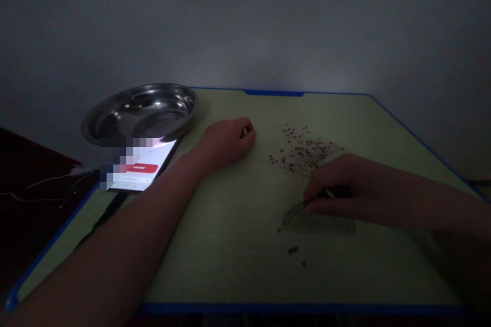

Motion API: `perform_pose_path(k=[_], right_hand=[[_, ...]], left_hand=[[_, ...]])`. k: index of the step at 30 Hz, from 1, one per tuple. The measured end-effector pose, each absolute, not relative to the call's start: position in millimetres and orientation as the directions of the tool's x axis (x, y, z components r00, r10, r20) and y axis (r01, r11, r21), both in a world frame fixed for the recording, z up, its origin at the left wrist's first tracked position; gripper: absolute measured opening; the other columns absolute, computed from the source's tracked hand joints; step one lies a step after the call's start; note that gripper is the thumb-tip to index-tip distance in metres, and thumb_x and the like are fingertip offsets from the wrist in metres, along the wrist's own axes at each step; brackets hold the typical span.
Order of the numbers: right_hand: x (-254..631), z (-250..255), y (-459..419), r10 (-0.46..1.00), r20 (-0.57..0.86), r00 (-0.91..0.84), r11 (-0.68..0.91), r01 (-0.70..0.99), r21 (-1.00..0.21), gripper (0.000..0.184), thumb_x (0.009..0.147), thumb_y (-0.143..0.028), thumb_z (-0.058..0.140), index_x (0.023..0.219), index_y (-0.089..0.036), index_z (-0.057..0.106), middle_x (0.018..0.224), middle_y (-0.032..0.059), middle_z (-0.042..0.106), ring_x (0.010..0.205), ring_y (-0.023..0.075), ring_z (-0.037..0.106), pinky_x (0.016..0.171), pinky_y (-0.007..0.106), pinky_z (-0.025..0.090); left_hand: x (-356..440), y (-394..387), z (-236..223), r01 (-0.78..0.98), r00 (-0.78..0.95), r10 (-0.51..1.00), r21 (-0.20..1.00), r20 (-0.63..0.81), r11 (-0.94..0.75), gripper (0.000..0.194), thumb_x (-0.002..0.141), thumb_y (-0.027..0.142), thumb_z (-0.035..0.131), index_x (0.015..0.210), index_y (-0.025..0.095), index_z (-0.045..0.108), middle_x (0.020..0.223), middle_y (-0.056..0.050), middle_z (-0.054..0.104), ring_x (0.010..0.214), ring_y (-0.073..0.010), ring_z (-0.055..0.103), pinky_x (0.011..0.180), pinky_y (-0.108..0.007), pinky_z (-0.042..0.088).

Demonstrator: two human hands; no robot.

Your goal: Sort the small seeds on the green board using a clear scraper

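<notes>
No readable text on the phone (138,171).

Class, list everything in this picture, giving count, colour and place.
Wall: one, grey, behind
Table: one, green, blue-edged, centre
Bowl: one, silver, far left
Phone: one, dark-edged, lit screen, before bowl
Strap or cable: one, black, by phone
Cables: several, pale, beyond left edge
Grains: many, dark and pale, right of centre
Stray bits: a few, dark, nearer front
Half-round piece: one, clear, by right fingertips
Left hand: one, bare, centre
Right hand: one, bare, right
</notes>
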State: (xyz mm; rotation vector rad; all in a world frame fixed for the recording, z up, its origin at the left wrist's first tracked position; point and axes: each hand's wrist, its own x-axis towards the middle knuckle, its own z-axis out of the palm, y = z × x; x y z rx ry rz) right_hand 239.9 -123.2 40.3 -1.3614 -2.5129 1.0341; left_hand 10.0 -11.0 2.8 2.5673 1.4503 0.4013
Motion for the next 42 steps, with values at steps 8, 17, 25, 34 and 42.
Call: perform_pose_path(k=[8,17,25,34,42], right_hand=[[239.7,37.8,-120.5,0.813,-0.145,-0.564,0.386,0.708,-0.592,0.022,0.089,-0.040,0.058,0.085,-0.025,0.074,0.067,-0.0041,0.066,0.059,0.0110,0.056,0.055,0.025,0.039],[226.7,33.2,-127.1,0.758,-0.151,-0.635,0.439,0.667,-0.602,0.020,0.090,-0.037,0.058,0.086,-0.023,0.072,0.070,-0.0035,0.067,0.060,0.0099,0.056,0.055,0.023,0.038],[213.7,35.3,-141.1,0.658,-0.313,-0.684,0.403,0.672,-0.621,0.014,0.085,-0.033,0.064,0.081,-0.024,0.073,0.070,-0.0035,0.070,0.059,0.0104,0.059,0.053,0.023,0.037],[216.7,44.4,-142.6,0.662,-0.296,-0.689,0.378,0.648,-0.662,0.013,0.082,-0.035,0.068,0.077,-0.024,0.071,0.069,-0.0042,0.068,0.061,0.0100,0.061,0.053,0.021,0.040],[218.1,38.1,-133.6,0.805,-0.071,-0.588,0.435,0.669,-0.603,0.023,0.091,-0.038,0.056,0.080,-0.023,0.069,0.063,-0.0042,0.062,0.054,0.0093,0.052,0.052,0.022,0.035]], left_hand=[[11.3,-11.5,2.5,0.813,0.488,0.859,0.278,0.154,-0.512,0.031,0.088,0.040,0.043,0.099,0.020,0.066,0.082,-0.005,0.069,0.067,-0.0173,0.057,0.061,-0.030,0.037],[11.6,-11.0,3.6,0.812,0.492,0.858,0.277,0.147,-0.513,0.033,0.088,0.040,0.044,0.101,0.020,0.066,0.087,-0.005,0.070,0.070,-0.0177,0.058,0.063,-0.030,0.038],[11.2,-8.7,1.7,0.815,0.486,0.860,0.274,0.156,-0.511,0.032,0.088,0.040,0.044,0.100,0.020,0.066,0.085,-0.005,0.070,0.071,-0.0173,0.058,0.064,-0.030,0.039],[11.1,-9.9,3.6,0.810,0.491,0.859,0.286,0.148,-0.512,0.032,0.088,0.039,0.044,0.100,0.019,0.066,0.087,-0.006,0.070,0.070,-0.0174,0.058,0.063,-0.030,0.038],[10.9,-8.7,1.9,0.819,0.487,0.860,0.263,0.152,-0.510,0.032,0.088,0.040,0.044,0.099,0.020,0.066,0.084,-0.004,0.071,0.068,-0.0173,0.058,0.059,-0.029,0.036]])
